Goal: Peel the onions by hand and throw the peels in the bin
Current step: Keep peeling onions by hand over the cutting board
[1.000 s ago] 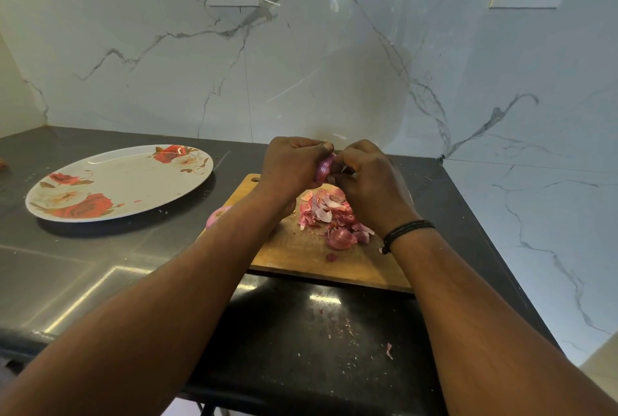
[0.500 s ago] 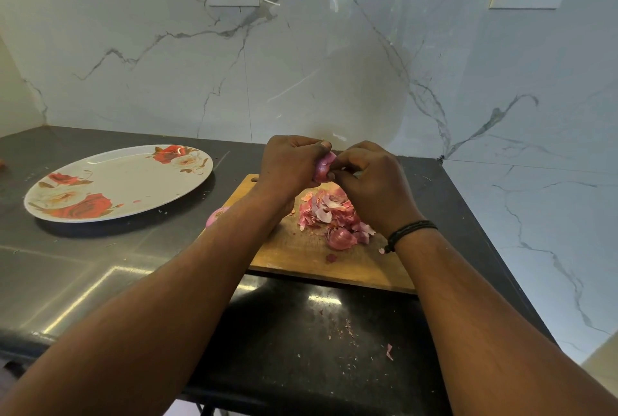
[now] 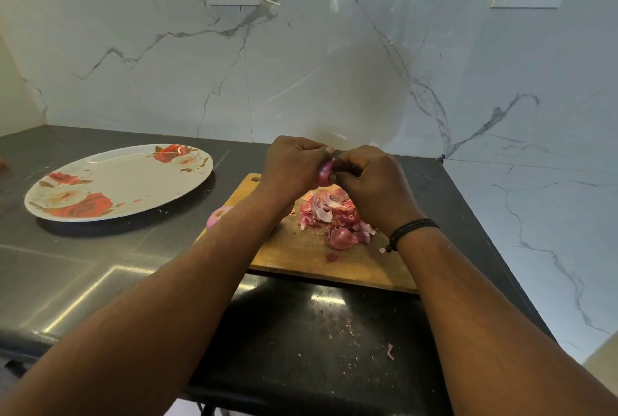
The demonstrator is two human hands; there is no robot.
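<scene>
The head camera looks forward and down, close over the dark counter (image 3: 100, 282) toward the marble wall (image 3: 301, 81).

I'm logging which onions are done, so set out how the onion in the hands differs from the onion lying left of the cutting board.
The held onion is up in the air above the cutting board, gripped by the left hand and pinched by the right hand; the loose onion lies untouched on the counter at the board's left edge. The held onion is mostly hidden by fingers; the loose onion is partly hidden by the left forearm. Both look pinkish purple.
</scene>
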